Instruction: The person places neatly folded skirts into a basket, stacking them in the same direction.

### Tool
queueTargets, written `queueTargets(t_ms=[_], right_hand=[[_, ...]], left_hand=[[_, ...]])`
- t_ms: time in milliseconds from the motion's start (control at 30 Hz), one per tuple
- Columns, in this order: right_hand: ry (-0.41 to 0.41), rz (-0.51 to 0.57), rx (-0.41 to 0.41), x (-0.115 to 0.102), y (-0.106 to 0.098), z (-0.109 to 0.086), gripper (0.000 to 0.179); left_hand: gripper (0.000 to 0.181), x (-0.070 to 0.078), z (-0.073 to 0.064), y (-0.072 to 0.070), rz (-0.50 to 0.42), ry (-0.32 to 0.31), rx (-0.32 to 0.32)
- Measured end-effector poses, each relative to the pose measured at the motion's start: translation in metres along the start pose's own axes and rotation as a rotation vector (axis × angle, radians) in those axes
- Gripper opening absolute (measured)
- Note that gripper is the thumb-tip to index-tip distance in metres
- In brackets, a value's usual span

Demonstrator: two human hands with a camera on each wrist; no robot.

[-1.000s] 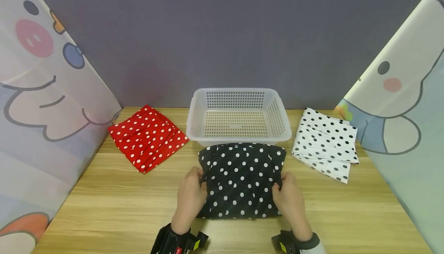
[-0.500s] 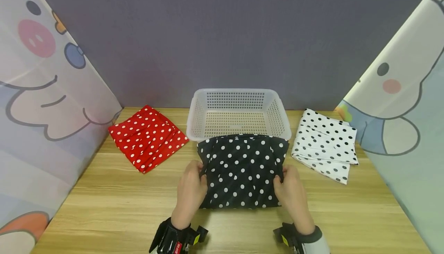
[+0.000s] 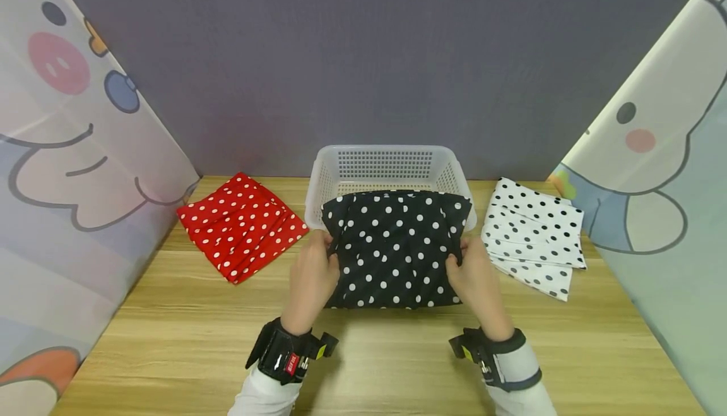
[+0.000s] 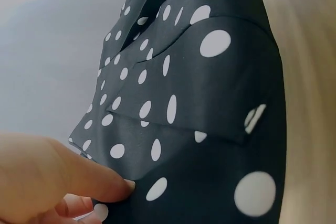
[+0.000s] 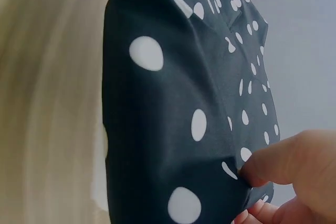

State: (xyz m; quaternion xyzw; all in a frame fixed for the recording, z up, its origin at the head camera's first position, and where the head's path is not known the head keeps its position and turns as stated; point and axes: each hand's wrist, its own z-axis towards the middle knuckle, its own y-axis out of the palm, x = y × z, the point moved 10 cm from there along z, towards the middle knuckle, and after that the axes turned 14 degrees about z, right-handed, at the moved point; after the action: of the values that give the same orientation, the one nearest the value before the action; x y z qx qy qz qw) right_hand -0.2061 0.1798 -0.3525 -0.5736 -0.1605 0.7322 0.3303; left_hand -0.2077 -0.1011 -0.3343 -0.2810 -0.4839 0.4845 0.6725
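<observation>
The black cloth [image 3: 396, 249] shows white dots and soft creases. The left hand [image 3: 312, 272] and right hand [image 3: 472, 271] pinch its sides, fingers [image 5: 286, 213] closed.

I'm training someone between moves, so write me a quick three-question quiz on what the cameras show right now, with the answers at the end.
1. True or false: the red cloth lies on the table to the left of the white basket.
2. Multiple choice: what do the left hand and the right hand hold together?
A) the red cloth
B) the black cloth with white dots
C) the white cloth with black dots
3. Short answer: which part of the thing held does each hand grip?

Key:
1. True.
2. B.
3. The left hand grips its left side edge, the right hand its right side edge.
</observation>
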Motion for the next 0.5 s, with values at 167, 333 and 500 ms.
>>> queueTargets(t_ms=[167,333,500], right_hand=[[-0.027,-0.043,0.003,-0.009,-0.004,0.017,0.030],[-0.074,-0.047,0.000,-0.017,-0.007,0.032,0.028],[-0.119,-0.043,-0.001,-0.024,-0.008,0.046,0.029]], left_hand=[[0.022,0.004,0.019,-0.004,0.002,0.020,0.011],[0.020,0.008,0.037,-0.005,0.015,0.037,0.011],[0.019,0.014,0.054,-0.008,0.046,0.057,0.023]])
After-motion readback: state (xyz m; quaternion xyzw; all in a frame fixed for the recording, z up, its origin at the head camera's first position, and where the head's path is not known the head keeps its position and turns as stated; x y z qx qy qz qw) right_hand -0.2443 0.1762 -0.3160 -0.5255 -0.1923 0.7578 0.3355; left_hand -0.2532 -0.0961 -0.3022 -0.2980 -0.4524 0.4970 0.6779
